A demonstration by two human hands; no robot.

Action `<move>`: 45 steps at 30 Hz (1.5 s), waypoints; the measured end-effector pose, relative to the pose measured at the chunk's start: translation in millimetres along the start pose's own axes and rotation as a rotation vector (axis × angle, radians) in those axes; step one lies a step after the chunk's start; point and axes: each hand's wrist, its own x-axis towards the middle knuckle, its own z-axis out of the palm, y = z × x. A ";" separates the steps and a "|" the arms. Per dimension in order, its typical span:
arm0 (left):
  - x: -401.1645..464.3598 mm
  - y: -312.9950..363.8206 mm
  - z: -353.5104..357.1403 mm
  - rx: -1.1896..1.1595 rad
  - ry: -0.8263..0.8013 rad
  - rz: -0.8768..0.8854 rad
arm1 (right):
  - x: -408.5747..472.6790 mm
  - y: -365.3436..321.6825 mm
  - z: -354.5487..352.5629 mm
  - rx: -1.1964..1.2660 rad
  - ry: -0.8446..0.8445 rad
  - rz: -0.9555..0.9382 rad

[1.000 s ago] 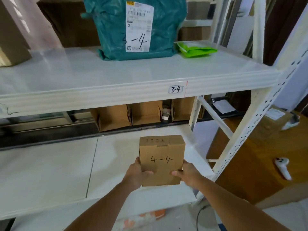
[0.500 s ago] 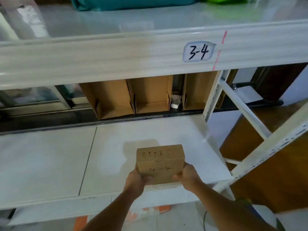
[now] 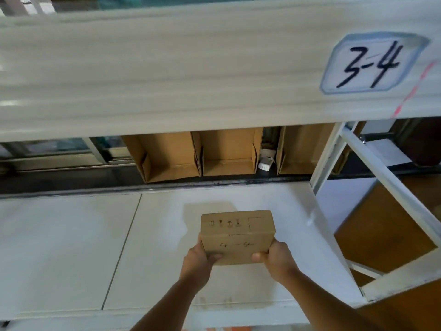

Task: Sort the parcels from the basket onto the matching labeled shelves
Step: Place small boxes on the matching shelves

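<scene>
A small brown cardboard parcel (image 3: 237,235) marked "4-4" is held over the white lower shelf (image 3: 71,247), tilted so its far end faces up. My left hand (image 3: 199,261) grips its left near corner, thumb on top. My right hand (image 3: 276,258) grips the right near corner the same way. Above, the front lip of the upper shelf (image 3: 167,68) carries a label reading "3-4" (image 3: 372,64). I cannot tell whether the parcel touches the lower shelf.
Three open cardboard boxes (image 3: 226,154) stand in a row behind the lower shelf, with a white charger (image 3: 266,162) between two of them. The white shelf upright and diagonal brace (image 3: 386,185) rise at the right. Brown flooring lies beyond the frame.
My head has dropped and moved closer, so the upper shelf's lip now fills the top. The parcel has moved forward and down over the lower shelf, tipping flatter, still held by both hands.
</scene>
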 end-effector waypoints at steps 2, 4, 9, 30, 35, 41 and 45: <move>11.0 2.6 -2.4 0.022 0.006 0.013 | 9.4 -2.1 -0.1 -0.018 0.020 -0.010; 21.4 5.3 -3.9 0.025 0.012 0.015 | 17.0 -4.3 -0.5 -0.037 0.033 -0.032; 37.6 7.3 -4.3 0.041 0.019 -0.004 | 26.5 -8.5 -3.0 -0.070 0.057 -0.064; 53.3 8.6 -15.4 -0.154 -0.092 -0.094 | 26.4 -26.4 -15.5 -0.089 -0.021 -0.020; 60.3 2.7 -14.6 -0.442 -0.166 -0.145 | 10.5 -37.1 -23.0 -0.072 -0.090 0.011; 17.1 25.7 -50.5 -0.112 -0.147 -0.242 | -16.9 -43.8 -38.7 -0.195 -0.108 0.137; -11.0 28.1 -76.2 0.137 -0.233 -0.243 | -49.6 -60.0 -52.9 -0.409 -0.138 0.139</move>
